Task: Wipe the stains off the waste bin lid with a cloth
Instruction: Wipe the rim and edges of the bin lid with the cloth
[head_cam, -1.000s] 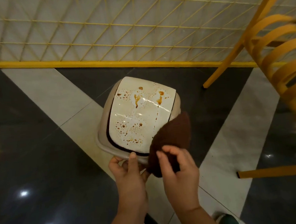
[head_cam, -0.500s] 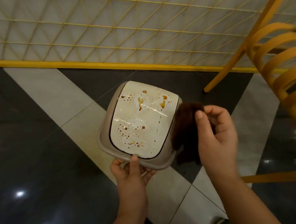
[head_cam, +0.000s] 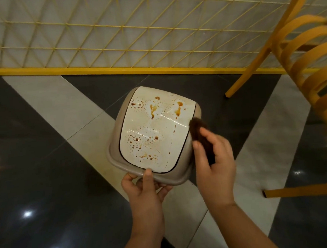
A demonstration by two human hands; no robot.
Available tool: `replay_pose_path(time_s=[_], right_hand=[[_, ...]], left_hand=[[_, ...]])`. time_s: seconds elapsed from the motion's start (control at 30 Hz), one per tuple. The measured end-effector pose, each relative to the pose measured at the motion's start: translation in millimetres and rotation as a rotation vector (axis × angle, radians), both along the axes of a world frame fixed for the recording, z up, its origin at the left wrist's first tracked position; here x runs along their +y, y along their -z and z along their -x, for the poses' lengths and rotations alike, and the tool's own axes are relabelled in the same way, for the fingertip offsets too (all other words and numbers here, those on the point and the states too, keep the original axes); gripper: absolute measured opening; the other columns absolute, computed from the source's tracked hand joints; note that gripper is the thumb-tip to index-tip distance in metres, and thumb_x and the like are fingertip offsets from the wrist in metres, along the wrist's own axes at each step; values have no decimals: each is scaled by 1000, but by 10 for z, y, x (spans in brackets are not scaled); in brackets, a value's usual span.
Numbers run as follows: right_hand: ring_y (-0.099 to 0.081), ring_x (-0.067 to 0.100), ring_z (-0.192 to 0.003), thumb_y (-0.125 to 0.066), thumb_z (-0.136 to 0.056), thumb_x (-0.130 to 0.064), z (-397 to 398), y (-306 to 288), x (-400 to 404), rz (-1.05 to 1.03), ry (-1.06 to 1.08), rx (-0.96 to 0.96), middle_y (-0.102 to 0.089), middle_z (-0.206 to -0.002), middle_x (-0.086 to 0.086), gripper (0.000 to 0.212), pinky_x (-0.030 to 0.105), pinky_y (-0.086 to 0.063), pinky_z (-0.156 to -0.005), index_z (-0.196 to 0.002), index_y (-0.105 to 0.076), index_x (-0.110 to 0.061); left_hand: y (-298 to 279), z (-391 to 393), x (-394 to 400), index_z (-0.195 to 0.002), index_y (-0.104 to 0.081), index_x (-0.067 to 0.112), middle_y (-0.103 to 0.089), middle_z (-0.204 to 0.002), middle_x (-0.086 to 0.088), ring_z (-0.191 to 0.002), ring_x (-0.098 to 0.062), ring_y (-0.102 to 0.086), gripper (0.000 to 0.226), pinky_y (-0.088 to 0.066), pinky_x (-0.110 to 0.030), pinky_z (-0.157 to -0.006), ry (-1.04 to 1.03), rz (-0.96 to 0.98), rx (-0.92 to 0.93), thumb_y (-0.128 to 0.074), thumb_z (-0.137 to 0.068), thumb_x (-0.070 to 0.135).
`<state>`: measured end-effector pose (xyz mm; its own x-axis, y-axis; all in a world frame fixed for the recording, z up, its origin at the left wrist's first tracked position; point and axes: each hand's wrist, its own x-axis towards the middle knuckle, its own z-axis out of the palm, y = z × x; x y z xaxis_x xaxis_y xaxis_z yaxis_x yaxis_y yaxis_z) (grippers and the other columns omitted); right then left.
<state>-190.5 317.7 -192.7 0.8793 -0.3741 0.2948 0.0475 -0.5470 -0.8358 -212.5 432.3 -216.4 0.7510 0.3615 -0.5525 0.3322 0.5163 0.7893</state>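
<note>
The waste bin lid (head_cam: 155, 132) is a cream swing flap in a beige frame, spattered with brown stains over most of its surface. My left hand (head_cam: 144, 189) grips the frame's near edge, thumb on top. My right hand (head_cam: 213, 159) holds a dark brown cloth (head_cam: 198, 130) bunched between thumb and fingers. The cloth's tip touches the lid's right edge.
The floor has dark glossy tiles (head_cam: 37, 190) and a pale diagonal band. A yellow mesh fence (head_cam: 113, 30) with a yellow base rail runs across the back. A yellow slatted chair (head_cam: 313, 65) stands at the right, its legs close to the lid.
My right hand carried the cloth from the near edge round to the right side, then brought it in against the lid's right edge. My left hand kept its grip.
</note>
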Motion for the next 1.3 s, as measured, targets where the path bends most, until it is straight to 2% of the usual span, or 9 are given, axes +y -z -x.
replay_pose_path(time_s=[0.17, 0.33, 0.47, 0.57, 0.67, 0.83, 1.03, 1.13, 1.3], right_hand=[[-53, 5, -107, -56, -89, -21, 267, 100, -20, 173, -208, -105, -51, -113, -14, 28, 22, -46, -93, -116, -61, -26], [-51, -11, -102, -56, -93, -15, -401, -224, -174, 16, 11, -8, -51, -105, -23, 28, 9, -42, -91, -115, -58, -33], [-50, -12, -106, -59, -91, -11, -109, -76, 46, -50, 29, 6, -51, -108, -26, 32, 4, -39, -90, -112, -56, -35], [-52, -6, -106, -65, -86, -11, 307, 189, 121, 76, -86, -13, -50, -110, -27, 31, 9, -40, -93, -109, -59, -32], [-55, 3, -105, -59, -86, -16, 326, 231, 15, 170, -212, -64, -55, -107, -15, 21, 20, -45, -93, -105, -66, -24], [-52, -9, -103, -61, -88, -5, -116, -48, -90, 31, -13, -36, -53, -106, -22, 31, 7, -40, -91, -110, -60, -28], [-55, 3, -106, -53, -88, -23, 453, 228, 123, 175, -280, 35, -58, -109, -13, 25, 20, -46, -92, -109, -62, -33], [-57, 2, -102, -52, -87, -25, 504, 151, 99, 135, -207, 2, -57, -106, -13, 26, 15, -46, -87, -110, -60, -36], [-56, 2, -100, -56, -87, -22, 442, 3, 126, 125, -144, -96, -53, -108, -13, 27, 14, -46, -85, -113, -63, -24]], left_hand=[[-3, -8, 10, -107, -42, 28, -63, -110, -15, -87, -24, -66, 13, -55, -38, -67, -4, 4, -1, -49, -99, 21], [27, 14, 14, -115, -41, 29, -62, -112, -16, -85, -21, -66, 18, -56, -37, -70, 17, -7, -7, -48, -100, 22], [-11, -8, 13, -106, -44, 30, -63, -109, -11, -83, -19, -66, 12, -56, -35, -66, -9, 12, 7, -49, -99, 22], [-16, -26, 29, -105, -44, 29, -64, -111, -12, -92, -24, -67, 11, -56, -38, -70, -17, 36, 7, -48, -100, 21], [-13, -10, 54, -103, -45, 31, -64, -111, -12, -98, -28, -67, 11, -55, -42, -75, -5, 40, 4, -48, -100, 21], [-6, -15, 44, -119, -41, 28, -63, -114, -11, -96, -27, -66, 21, -56, -41, -74, 14, 22, 13, -49, -99, 24], [-2, -81, 280, -113, -43, 28, -66, -105, -12, -86, -24, -68, 15, -54, -38, -68, 79, 28, 3, -47, -100, 21], [33, -89, 467, -111, -47, 28, -70, -92, -6, -77, -19, -69, 14, -54, -35, -62, 143, -13, -1, -49, -99, 21], [62, -137, 559, -130, -49, 33, -73, -92, 7, -89, -20, -69, 33, -54, -38, -64, 116, -109, -16, -49, -100, 21]])
